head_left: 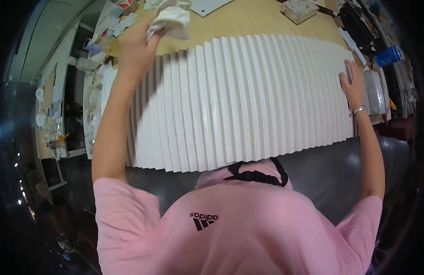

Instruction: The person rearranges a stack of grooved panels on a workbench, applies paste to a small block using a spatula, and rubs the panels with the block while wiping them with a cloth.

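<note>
A row of white slats or pleats [230, 101] spans the table in front of me, standing in close parallel ridges. My left hand [139, 48] is raised over the far left end of the row, closed on a crumpled white cloth [171, 20]. At the other end, my right hand [354, 85] lies against the row's right edge with its fingers stretched out and apart. Whether the ridges are separate strips or one folded sheet, I cannot tell.
The yellowish tabletop [244, 20] holds a white plate [207, 5] and a stained block [299, 10] at the back. Jars and bottles [86, 64] crowd the left edge. On the right are a blue box [388, 56], a black bag [356, 27] and a plastic-wrapped pack [374, 91].
</note>
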The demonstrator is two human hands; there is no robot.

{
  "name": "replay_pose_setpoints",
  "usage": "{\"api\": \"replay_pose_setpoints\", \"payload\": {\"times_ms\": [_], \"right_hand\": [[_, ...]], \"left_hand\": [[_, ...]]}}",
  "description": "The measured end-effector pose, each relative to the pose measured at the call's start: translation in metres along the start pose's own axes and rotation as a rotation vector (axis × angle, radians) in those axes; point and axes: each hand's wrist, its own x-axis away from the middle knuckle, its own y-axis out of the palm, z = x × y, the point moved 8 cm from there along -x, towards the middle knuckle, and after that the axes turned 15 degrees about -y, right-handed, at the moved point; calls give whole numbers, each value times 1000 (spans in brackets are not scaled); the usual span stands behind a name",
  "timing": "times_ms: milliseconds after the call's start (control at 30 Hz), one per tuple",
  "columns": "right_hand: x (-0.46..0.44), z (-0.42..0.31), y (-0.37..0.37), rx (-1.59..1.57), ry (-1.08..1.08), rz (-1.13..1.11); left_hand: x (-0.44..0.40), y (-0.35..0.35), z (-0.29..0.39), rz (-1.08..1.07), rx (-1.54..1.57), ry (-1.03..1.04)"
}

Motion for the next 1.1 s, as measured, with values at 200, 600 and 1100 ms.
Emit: {"api": "replay_pose_setpoints", "payload": {"times_ms": [200,600,1100], "right_hand": [[1,-4,-1,-27,18,16],[2,-5,4,-29,21,-10],[1,-1,0,48,30,-44]], "left_hand": [[160,-17,42,-585,-152,243],[18,-96,-82,34,-95,-174],[-16,-41,-104,-38,-107,-244]]}}
